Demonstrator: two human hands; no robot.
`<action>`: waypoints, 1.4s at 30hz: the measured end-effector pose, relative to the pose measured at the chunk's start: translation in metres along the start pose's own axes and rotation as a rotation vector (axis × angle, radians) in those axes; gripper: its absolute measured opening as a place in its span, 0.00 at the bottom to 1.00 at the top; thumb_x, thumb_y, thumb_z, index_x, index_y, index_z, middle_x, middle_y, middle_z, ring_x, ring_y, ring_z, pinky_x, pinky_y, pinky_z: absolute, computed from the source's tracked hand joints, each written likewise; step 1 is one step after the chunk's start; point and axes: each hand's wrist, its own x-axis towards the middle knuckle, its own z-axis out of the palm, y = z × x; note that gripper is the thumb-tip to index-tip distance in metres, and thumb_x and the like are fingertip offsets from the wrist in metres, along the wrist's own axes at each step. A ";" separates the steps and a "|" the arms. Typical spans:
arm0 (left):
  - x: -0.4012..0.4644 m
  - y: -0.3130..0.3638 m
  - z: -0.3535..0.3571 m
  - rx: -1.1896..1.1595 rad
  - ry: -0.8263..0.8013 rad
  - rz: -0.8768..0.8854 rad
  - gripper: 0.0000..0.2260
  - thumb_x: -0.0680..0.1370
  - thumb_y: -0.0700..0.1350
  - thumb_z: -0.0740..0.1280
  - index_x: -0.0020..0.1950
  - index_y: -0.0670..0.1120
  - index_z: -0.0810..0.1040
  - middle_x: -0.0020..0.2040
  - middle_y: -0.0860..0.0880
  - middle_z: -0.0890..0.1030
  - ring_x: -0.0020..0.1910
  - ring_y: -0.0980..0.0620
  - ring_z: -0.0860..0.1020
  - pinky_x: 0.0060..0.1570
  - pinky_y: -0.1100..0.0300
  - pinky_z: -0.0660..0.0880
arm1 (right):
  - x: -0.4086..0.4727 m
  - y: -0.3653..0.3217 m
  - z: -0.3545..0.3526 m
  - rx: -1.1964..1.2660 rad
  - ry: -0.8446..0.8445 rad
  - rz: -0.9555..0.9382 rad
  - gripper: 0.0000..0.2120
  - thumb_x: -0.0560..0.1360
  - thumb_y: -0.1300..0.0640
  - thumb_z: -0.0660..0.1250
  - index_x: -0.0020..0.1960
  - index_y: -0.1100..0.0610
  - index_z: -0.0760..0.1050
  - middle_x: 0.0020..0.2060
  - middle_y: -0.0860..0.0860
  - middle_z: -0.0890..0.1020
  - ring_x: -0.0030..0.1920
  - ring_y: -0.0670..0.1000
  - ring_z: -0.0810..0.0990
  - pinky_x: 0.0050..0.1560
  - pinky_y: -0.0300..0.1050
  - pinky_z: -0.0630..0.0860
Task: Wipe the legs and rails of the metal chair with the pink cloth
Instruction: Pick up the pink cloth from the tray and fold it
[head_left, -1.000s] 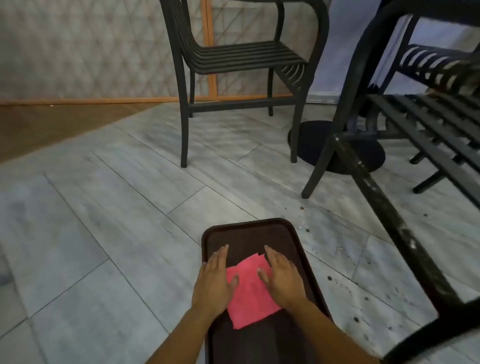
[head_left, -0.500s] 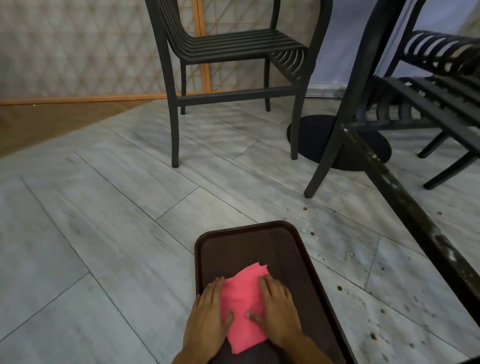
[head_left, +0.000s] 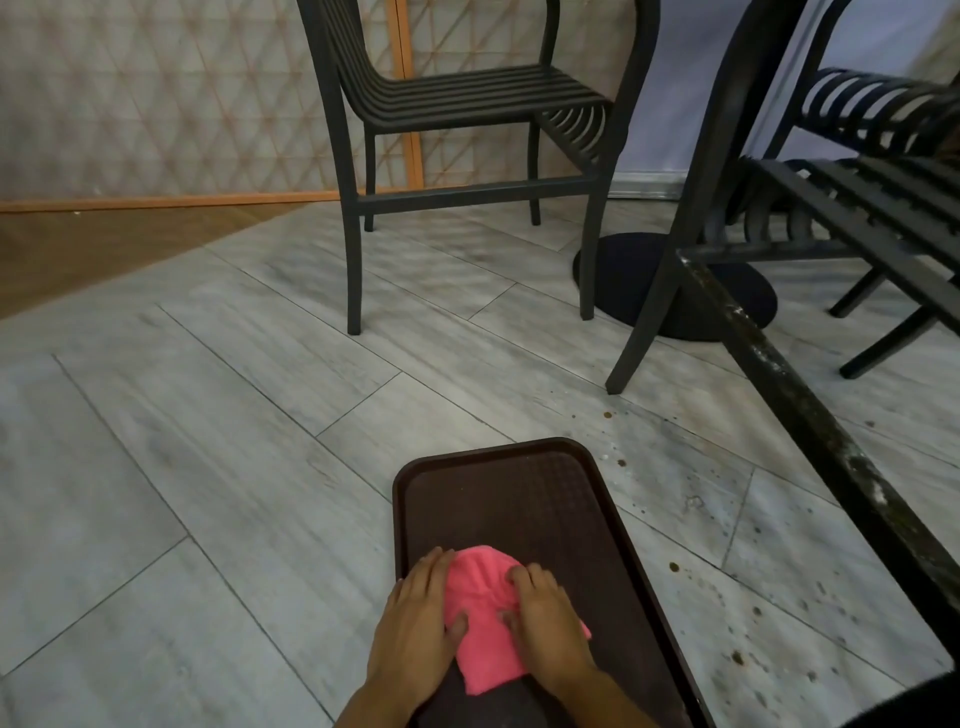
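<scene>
Grey plank-tile floor (head_left: 218, 415) meets a lattice-patterned wall (head_left: 156, 93); a round black base (head_left: 623, 280) sits behind.

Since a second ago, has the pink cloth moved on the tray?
Yes. The pink cloth has bunched narrower between both hands and now lies farther from the tray far rim, toward the person.

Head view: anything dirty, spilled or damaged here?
Yes. Brown spots are scattered on the floor tiles right of the brown tray, like dried spills. The near chair rail is blotched whitish, grimy or worn. The pink cloth lies bunched under both hands.
</scene>
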 end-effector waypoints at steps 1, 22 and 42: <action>0.000 0.002 -0.003 0.006 -0.004 0.003 0.37 0.69 0.64 0.45 0.76 0.52 0.51 0.77 0.54 0.55 0.74 0.57 0.55 0.71 0.64 0.51 | -0.001 0.000 -0.002 0.003 0.004 -0.013 0.20 0.76 0.54 0.60 0.67 0.53 0.64 0.61 0.49 0.69 0.60 0.48 0.67 0.61 0.39 0.62; -0.012 0.105 -0.090 -0.173 0.013 0.308 0.19 0.76 0.50 0.66 0.66 0.59 0.71 0.59 0.59 0.75 0.57 0.58 0.75 0.56 0.62 0.74 | -0.072 -0.020 -0.132 -0.176 0.474 -0.220 0.17 0.73 0.45 0.55 0.59 0.48 0.69 0.49 0.45 0.78 0.47 0.44 0.76 0.48 0.37 0.73; -0.101 0.311 -0.131 -0.506 -0.143 0.494 0.11 0.70 0.45 0.72 0.44 0.60 0.74 0.37 0.53 0.84 0.37 0.54 0.82 0.42 0.49 0.79 | -0.230 -0.010 -0.222 -0.089 0.910 -0.181 0.33 0.70 0.40 0.64 0.72 0.45 0.56 0.70 0.50 0.57 0.68 0.50 0.63 0.62 0.51 0.69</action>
